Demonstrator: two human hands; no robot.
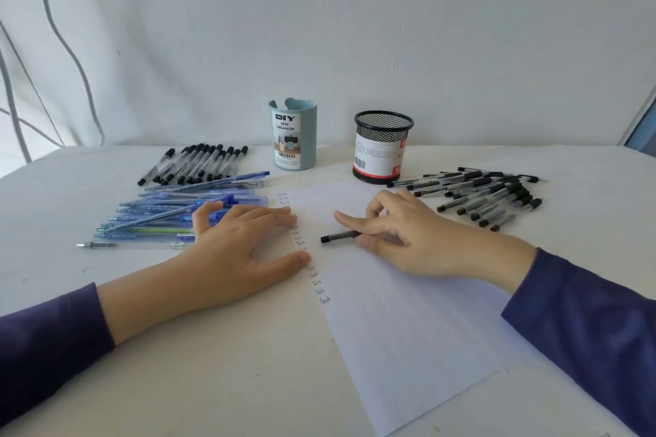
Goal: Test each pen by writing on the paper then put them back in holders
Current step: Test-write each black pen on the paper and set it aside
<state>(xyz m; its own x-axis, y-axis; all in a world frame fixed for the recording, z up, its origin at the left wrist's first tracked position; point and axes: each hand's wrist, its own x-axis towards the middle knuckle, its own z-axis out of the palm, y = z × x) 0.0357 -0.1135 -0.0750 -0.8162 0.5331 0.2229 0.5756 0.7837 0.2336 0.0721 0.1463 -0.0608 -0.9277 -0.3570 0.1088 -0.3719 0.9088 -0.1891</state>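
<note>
We see one slim, dark pen (339, 236) with a black tip, lying on the single white paper (408, 330) at frame centre. Our right hand (419, 234) pinches its rear, index finger straight, while our left hand (234, 248) lies flat and spread on the paper's left edge. Behind stand two holders, a teal holder (294, 138) and a mesh holder (381, 149), and three loose pen heaps: a blue heap (177, 213), a far-left heap (198, 161) and a right heap (486, 195).

Rear of black pen (339, 236) hidden under right hand (419, 234); left hand (241, 241) covers some writing (317, 282); mesh holder (384, 128) label print unreadable.
</note>
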